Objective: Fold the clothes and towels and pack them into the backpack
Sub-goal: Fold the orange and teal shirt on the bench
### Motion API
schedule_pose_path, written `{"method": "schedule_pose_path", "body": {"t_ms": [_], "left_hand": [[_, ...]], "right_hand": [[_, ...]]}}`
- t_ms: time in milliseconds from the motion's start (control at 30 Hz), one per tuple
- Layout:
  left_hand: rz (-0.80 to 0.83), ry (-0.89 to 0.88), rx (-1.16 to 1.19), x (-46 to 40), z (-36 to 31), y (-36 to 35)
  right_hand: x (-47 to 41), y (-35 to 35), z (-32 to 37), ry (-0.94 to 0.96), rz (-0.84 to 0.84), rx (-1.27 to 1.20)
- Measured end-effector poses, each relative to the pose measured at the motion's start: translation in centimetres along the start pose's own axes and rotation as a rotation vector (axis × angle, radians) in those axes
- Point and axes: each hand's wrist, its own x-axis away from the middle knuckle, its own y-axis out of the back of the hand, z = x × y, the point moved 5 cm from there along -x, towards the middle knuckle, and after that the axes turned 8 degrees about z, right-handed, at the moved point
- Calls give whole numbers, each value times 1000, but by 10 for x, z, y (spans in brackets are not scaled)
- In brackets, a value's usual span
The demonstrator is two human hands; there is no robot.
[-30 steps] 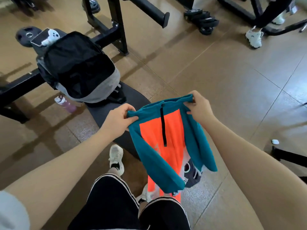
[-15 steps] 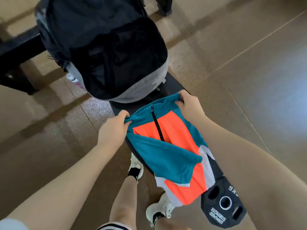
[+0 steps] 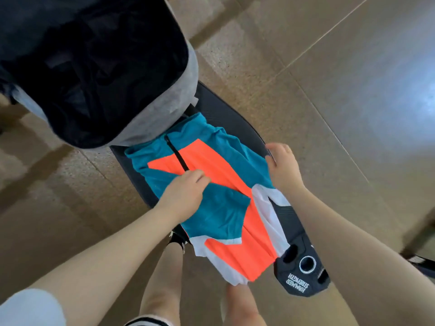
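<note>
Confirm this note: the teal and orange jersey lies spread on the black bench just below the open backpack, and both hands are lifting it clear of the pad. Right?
Not quite. In the head view the jersey lies flat on the bench below the backpack; the left hand presses on it and the right hand holds its edge. Nothing is lifted.

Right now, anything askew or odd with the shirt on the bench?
Yes: the shirt lies crooked on the bench, its hem hanging off the near end. Its collar butts against the open backpack. No damage shows.
</note>
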Motion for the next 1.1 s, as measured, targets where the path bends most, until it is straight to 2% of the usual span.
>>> {"method": "schedule_pose_path", "body": {"t_ms": [67, 133, 233, 433, 767, 800, 867, 967, 1033, 1100], "left_hand": [[52, -85, -23, -24, -28, -19], [90, -78, -28, -46, -45, -34], [90, -11, -35, -67, -52, -55], [148, 21, -42, -65, -44, -66], [355, -26, -205, -54, -28, -52], [363, -27, -223, -53, -26, -52], [315, -32, -245, -52, -24, -52], [248, -53, -266, -48, -23, -49], [185, -135, -249, -43, -24, -44], [172, -275, -268, -38, -22, -40]], "right_hand": [[19, -1, -51, -150, 42, 46], [37, -7, -90, -294, 81, 34], [45, -27, -125, -388, 140, -173], [25, -24, -128, -351, -115, -266], [-36, 65, -92, -274, -388, -800], [-42, 67, -90, -244, -389, -796], [-53, 60, -88, -193, -282, -732], [-40, 35, -80, -155, -147, -400], [-11, 16, -70, -75, -158, -213], [22, -6, -64, -26, -140, -140]]}}
